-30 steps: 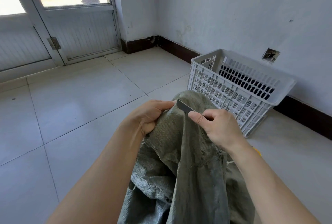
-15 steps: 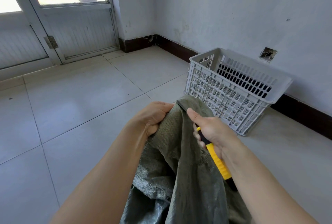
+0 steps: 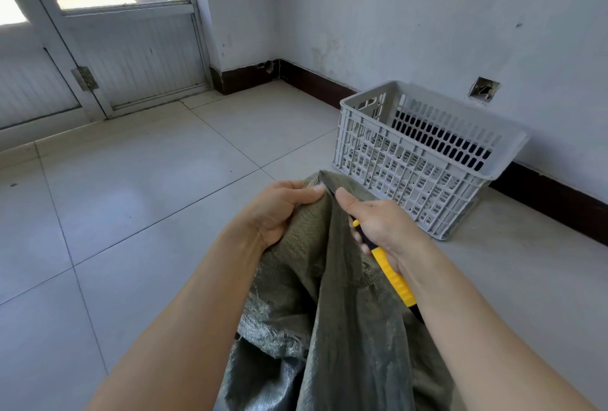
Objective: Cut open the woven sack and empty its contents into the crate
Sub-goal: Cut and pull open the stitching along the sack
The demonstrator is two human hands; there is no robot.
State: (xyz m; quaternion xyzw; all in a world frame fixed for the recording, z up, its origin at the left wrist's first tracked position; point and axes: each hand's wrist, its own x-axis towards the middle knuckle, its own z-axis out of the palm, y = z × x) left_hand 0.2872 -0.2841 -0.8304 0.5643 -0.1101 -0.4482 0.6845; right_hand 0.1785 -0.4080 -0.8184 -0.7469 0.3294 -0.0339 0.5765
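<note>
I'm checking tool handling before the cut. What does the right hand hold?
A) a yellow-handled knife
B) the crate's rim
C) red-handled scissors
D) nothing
A: the right hand grips a yellow-handled knife, its blade at the top fold of the sack, which the left hand holds.

The grey-green woven sack (image 3: 332,312) stands bunched upright, a yellow utility knife (image 3: 394,279) against its top; the grey perforated crate (image 3: 411,163) sits just beyond.

sack (image 3: 335,295) on floor (image 3: 138,200) in front, crate (image 3: 418,160) behind it against wall (image 3: 427,15), door (image 3: 131,48) far left
</note>
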